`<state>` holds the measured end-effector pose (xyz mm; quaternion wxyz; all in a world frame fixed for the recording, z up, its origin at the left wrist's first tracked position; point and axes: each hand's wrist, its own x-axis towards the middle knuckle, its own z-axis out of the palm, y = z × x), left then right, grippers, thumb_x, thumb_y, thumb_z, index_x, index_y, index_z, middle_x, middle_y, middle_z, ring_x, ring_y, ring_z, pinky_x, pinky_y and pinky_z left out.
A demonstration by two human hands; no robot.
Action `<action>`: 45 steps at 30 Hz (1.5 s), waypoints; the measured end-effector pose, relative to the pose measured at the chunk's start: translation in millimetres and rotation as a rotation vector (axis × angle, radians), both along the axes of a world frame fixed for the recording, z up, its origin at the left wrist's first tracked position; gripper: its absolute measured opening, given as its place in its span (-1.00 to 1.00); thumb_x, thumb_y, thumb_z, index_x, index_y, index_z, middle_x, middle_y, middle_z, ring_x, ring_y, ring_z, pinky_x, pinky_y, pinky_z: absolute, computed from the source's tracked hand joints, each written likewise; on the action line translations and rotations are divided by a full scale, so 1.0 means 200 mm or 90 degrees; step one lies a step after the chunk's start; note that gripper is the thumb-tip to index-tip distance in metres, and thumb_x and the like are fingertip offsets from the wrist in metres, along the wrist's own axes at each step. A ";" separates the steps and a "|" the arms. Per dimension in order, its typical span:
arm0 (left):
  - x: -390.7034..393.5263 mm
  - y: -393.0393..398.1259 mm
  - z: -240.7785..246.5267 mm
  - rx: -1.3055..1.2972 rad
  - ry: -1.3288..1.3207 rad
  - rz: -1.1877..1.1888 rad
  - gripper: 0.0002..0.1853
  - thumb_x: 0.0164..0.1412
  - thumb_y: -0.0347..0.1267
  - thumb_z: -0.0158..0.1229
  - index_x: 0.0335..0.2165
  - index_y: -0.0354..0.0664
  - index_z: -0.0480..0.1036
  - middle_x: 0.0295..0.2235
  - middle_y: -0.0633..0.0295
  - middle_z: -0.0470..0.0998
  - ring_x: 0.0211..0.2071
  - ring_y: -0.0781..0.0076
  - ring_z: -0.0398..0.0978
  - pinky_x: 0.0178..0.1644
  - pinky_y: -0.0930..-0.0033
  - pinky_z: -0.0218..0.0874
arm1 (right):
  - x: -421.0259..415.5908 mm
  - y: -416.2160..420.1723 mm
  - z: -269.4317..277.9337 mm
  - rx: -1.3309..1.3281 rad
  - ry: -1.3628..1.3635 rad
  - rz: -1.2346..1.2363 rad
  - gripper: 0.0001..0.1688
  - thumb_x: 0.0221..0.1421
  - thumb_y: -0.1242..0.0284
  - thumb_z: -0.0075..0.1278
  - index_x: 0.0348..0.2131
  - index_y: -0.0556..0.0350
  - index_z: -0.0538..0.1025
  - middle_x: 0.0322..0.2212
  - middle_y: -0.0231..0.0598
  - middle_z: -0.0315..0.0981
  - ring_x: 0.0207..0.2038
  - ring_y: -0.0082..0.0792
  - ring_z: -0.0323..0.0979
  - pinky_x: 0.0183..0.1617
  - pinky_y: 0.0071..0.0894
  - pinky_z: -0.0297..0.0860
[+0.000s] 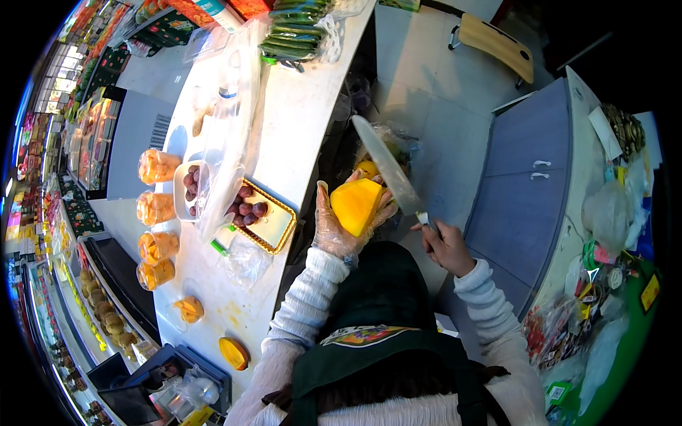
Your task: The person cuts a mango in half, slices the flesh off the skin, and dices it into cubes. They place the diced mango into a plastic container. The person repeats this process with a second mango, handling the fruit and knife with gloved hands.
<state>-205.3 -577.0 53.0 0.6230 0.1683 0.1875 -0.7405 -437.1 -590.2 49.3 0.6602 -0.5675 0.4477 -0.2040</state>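
Note:
My left hand [331, 230], in a clear plastic glove, holds a peeled yellow piece of mango [355, 205] in front of me, off the counter's edge. My bare right hand [447, 248] grips the handle of a long-bladed kitchen knife [384, 162]. Its blade points up and to the left, just past the mango; whether they touch I cannot tell. Under the hands, partly hidden, is a plastic-lined heap with something yellow [366, 169] in it. On the counter to my left lie a cut mango piece with skin [233, 353] and a clear cup of mango chunks [189, 310].
Several filled fruit cups [159, 206] line the counter's [298, 122] far side. A gold-rimmed tray [273, 226] and a white container [184, 214] hold grapes, partly under plastic film [234, 144]. Packed cucumbers [294, 37] lie farther up. Grey cabinets [525, 170] stand right.

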 end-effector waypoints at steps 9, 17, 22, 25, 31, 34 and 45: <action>0.04 0.05 -0.03 -0.029 -0.105 -0.072 -0.34 0.16 -0.01 0.09 0.10 -0.15 0.21 0.10 0.00 0.29 0.15 -0.11 0.20 0.14 -0.39 0.05 | -0.05 -0.02 0.13 0.293 -0.049 0.099 -0.56 0.35 0.20 -0.31 -0.17 0.23 0.40 -0.67 -0.47 0.20 -0.74 -0.74 0.11 -0.69 -0.72 0.10; 0.06 0.08 -0.04 0.003 -0.148 -0.034 -0.36 0.15 -0.05 0.13 0.08 -0.18 0.23 0.04 0.00 0.33 0.12 -0.08 0.26 0.10 -0.36 0.13 | -0.07 -0.01 0.17 0.289 -0.034 0.128 -0.56 0.34 0.19 -0.27 -0.24 0.23 0.43 -0.69 -0.48 0.22 -0.76 -0.75 0.13 -0.72 -0.72 0.09; 0.07 0.08 -0.01 0.007 -0.122 -0.037 -0.33 0.17 -0.03 0.10 0.13 -0.17 0.18 0.08 -0.09 0.28 0.13 -0.13 0.23 0.11 -0.34 0.12 | -0.12 0.01 0.22 0.307 0.009 0.163 -0.58 0.34 0.22 -0.27 -0.26 0.24 0.43 -0.71 -0.48 0.21 -0.76 -0.73 0.13 -0.71 -0.70 0.10; 0.08 0.06 -0.01 -0.039 -0.098 -0.048 -0.29 0.18 -0.01 0.08 0.16 -0.16 0.14 0.11 -0.17 0.24 0.15 -0.18 0.20 0.12 -0.33 0.11 | -0.16 0.04 0.24 0.302 0.030 0.190 -0.55 0.34 0.19 -0.29 -0.25 0.25 0.42 -0.73 -0.48 0.21 -0.78 -0.71 0.12 -0.71 -0.67 0.11; 0.07 0.06 0.04 -0.064 -0.070 -0.051 -0.27 0.17 0.01 0.08 0.17 -0.13 0.13 0.11 -0.20 0.23 0.16 -0.20 0.18 0.12 -0.34 0.09 | -0.19 0.06 0.27 0.316 0.024 0.212 -0.52 0.34 0.17 -0.30 -0.24 0.26 0.41 -0.73 -0.48 0.20 -0.78 -0.70 0.12 -0.71 -0.66 0.12; 0.06 0.06 0.04 -0.039 -0.051 -0.060 -0.29 0.14 -0.05 0.15 0.13 -0.17 0.16 0.06 -0.17 0.28 0.12 -0.16 0.24 0.11 -0.31 0.13 | -0.14 0.04 0.27 0.336 0.003 0.191 -0.52 0.34 0.16 -0.29 -0.25 0.26 0.42 -0.72 -0.49 0.18 -0.77 -0.71 0.12 -0.70 -0.67 0.12; 0.03 0.04 0.04 -0.070 -0.040 -0.048 -0.28 0.16 -0.03 0.11 0.16 -0.15 0.12 0.04 -0.23 0.29 0.12 -0.34 0.20 0.17 -0.33 0.02 | -0.11 0.07 0.23 0.417 -0.019 0.212 -0.44 0.33 0.09 -0.33 -0.24 0.32 0.38 -0.72 -0.48 0.17 -0.79 -0.70 0.09 -0.73 -0.68 0.11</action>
